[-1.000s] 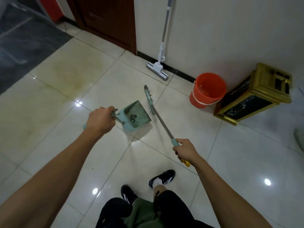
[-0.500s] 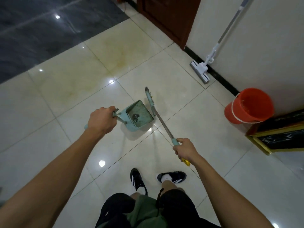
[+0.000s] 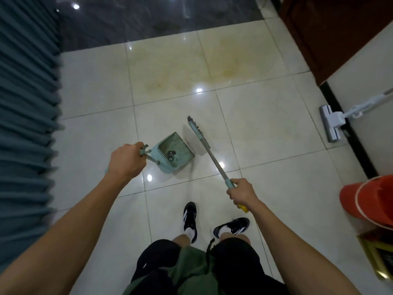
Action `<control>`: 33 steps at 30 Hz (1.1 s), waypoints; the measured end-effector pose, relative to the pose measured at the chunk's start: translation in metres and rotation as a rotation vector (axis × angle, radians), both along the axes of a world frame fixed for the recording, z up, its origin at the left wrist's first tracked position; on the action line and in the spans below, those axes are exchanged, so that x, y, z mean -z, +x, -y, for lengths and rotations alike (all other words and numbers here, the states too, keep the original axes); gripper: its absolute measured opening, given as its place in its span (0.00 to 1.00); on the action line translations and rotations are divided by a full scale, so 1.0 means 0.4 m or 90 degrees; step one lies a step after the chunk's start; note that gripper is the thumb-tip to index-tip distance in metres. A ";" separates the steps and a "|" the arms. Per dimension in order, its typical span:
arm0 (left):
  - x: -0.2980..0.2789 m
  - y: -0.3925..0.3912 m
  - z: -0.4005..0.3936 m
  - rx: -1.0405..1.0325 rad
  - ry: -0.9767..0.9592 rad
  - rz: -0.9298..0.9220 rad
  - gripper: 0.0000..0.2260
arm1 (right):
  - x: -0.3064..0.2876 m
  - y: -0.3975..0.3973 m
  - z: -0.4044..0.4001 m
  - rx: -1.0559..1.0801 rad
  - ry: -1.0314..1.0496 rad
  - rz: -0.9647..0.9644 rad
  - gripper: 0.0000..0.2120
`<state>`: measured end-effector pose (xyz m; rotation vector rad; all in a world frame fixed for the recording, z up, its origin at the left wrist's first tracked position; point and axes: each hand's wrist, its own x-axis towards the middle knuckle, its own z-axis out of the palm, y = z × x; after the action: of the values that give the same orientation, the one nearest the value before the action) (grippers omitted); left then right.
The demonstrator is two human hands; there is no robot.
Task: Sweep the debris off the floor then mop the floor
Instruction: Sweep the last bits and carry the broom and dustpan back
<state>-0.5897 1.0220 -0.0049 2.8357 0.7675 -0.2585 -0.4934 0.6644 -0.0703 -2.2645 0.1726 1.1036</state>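
Over the cream tiles your left hand [image 3: 127, 160] grips the dustpan [image 3: 174, 152] holding debris [image 3: 170, 155], right hand [image 3: 242, 192] grasps the broom [image 3: 204, 144]: sweeping looks finished, next fetch the mop [image 3: 333, 122].

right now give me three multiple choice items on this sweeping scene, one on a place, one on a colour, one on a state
1. Where is the mop?
A. in the bucket
B. by the wall on the right, head on the floor
C. in the left hand

2. What colour is the bucket?
A. blue
B. white
C. orange-red

3. What is in the dustpan?
A. dark debris
B. water
C. a shoe

Answers: 1 B, its head lies on the tiles at the skirting. 2 C, it shows orange-red at the right edge. 3 A, a dark clump sits inside while the left hand holds its handle and the right hand holds the broom.
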 end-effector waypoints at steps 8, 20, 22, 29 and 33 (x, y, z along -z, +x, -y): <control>0.022 -0.206 -0.110 -0.153 0.027 -0.002 0.03 | 0.033 -0.010 -0.129 -0.139 -0.038 0.016 0.24; 0.119 -0.288 -0.130 -0.206 0.003 -0.064 0.03 | 0.094 -0.018 -0.242 -0.258 -0.082 0.045 0.19; 0.138 -0.271 -0.124 -0.197 0.002 -0.078 0.03 | 0.106 -0.019 -0.252 -0.278 -0.090 0.044 0.17; 0.212 -0.262 -0.114 -0.193 -0.017 -0.134 0.06 | 0.146 -0.015 -0.276 -0.383 -0.124 0.018 0.19; 0.227 -0.277 -0.133 -0.214 -0.018 -0.137 0.06 | 0.142 -0.046 -0.272 -0.413 -0.115 -0.027 0.21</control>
<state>-0.7006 1.0752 -0.0955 2.6225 1.2537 -0.5197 -0.5119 0.7734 -0.1269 -2.5334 -0.5015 1.5041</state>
